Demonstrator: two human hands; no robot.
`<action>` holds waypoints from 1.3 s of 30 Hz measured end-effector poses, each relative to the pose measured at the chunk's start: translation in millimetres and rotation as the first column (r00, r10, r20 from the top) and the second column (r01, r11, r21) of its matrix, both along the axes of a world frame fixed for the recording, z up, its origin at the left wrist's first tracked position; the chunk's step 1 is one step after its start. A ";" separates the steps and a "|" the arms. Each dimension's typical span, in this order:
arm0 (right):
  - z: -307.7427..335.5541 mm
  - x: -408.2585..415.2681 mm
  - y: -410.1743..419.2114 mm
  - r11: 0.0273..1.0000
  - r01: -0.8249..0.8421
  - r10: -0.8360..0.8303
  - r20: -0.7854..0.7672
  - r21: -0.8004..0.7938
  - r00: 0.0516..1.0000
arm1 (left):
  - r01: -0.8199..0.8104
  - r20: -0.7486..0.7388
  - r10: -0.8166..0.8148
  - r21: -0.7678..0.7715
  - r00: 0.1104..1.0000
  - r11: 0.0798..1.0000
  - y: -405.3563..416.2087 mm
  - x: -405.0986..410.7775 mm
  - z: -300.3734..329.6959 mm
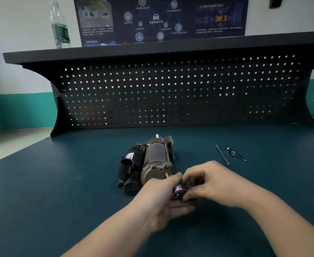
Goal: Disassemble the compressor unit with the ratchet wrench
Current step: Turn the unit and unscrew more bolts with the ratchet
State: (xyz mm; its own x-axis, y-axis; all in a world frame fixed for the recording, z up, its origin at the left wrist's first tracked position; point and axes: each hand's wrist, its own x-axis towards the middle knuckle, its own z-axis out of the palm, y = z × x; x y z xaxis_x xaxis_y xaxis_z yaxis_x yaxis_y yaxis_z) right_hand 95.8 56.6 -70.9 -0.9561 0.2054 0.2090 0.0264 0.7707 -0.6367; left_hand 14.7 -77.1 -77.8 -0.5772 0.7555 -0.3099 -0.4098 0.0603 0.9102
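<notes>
1. The compressor lies on its side on the green bench top, about mid-table, a bit in front of the pegboard. Its long axis runs front to back, tipped slightly to the right at the far end. The round end cap with the bolt holes faces the person.
2. The black plastic part with the open round port sits on the compressor's left side and carries a small white label. Too blurry to read.
3. Both hands meet just in front of the near end cap. The left hand comes in from lower left with its fingers curled around the shiny ratchet, thumb up by a small brass-coloured stub at the cap.
4. The right hand comes in from the lower right, fingers bent and pinching the same ratchet head from the other side. Most of the tool is buried under the fingers, so which way its handle runs, can't tell.
5. To the right, well apart from the compressor, a long bolt lies on the bench with a short extension bar just beside it.
6. On the shelf up top stands a water bottle with a green label, unreadable. The poster behind has Chinese text and car icons, too small to make out.
</notes>
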 end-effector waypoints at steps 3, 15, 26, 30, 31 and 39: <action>-3.9 -2.0 0.6 0.997 0.053 -0.052 -0.008 0.059 0.999 | -0.007 -0.015 0.007 0.033 1.000 0.999 7.5 -7.6 -2.3; -3.1 -3.3 -1.7 0.973 0.173 -0.171 -0.031 0.153 0.985 | -0.005 0.017 0.003 0.166 1.000 0.986 10.0 -17.9 -17.8; 0.3 -0.1 1.8 0.977 0.154 -0.153 -0.017 0.146 0.988 | 0.054 -0.052 -0.044 0.221 0.998 0.974 10.0 -17.5 -21.5; 0.5 -0.7 3.1 0.977 0.153 -0.150 -0.035 0.149 0.988 | 0.050 -0.071 -0.035 0.221 0.997 0.974 10.6 -17.6 -21.4; 0.7 -0.4 3.2 0.977 0.155 -0.152 -0.035 0.144 0.988 | 0.048 -0.076 -0.032 0.219 0.997 0.975 10.7 -17.4 -21.6; 3.1 1.6 -0.6 0.969 0.211 -0.205 -0.054 0.131 0.977 | -0.021 -0.013 0.024 0.206 1.000 0.978 14.6 -17.8 -16.5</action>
State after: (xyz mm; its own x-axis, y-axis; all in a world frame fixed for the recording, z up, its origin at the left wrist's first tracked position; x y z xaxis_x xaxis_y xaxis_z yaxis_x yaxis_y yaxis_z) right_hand 97.4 56.0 -67.8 -0.8857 0.3660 0.2856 0.1718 0.8299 -0.5308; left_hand -3.2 -62.4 -94.4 -0.5978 0.7892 -0.1404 -0.3953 -0.1378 0.9082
